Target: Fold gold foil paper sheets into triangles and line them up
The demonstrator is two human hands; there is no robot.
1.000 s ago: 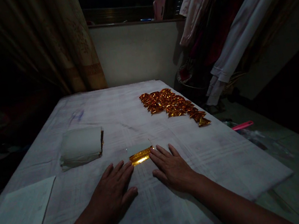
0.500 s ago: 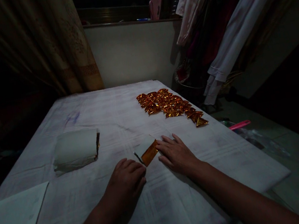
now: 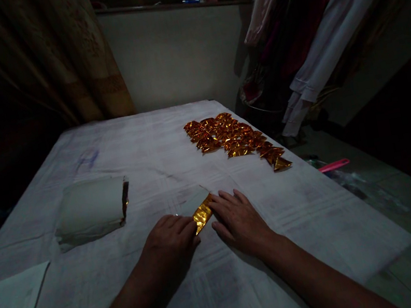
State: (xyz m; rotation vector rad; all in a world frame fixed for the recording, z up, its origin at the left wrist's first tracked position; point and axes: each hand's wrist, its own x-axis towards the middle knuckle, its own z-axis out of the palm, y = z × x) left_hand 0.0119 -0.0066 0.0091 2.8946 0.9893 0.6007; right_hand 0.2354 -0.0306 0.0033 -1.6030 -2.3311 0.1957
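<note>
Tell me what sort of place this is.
Probably a room in a home, used for handwork. Clothes hang at the right, a curtain covers the left, and a cloth-covered table holds a row of folded gold foil pieces.

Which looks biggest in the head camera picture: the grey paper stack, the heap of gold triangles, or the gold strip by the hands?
1. Heap of gold triangles, though it lies farther away, so it is only roughly comparable to the stack.
2. Grey paper stack, looks nearly as big.
3. Gold strip, clearly smallest.
</note>
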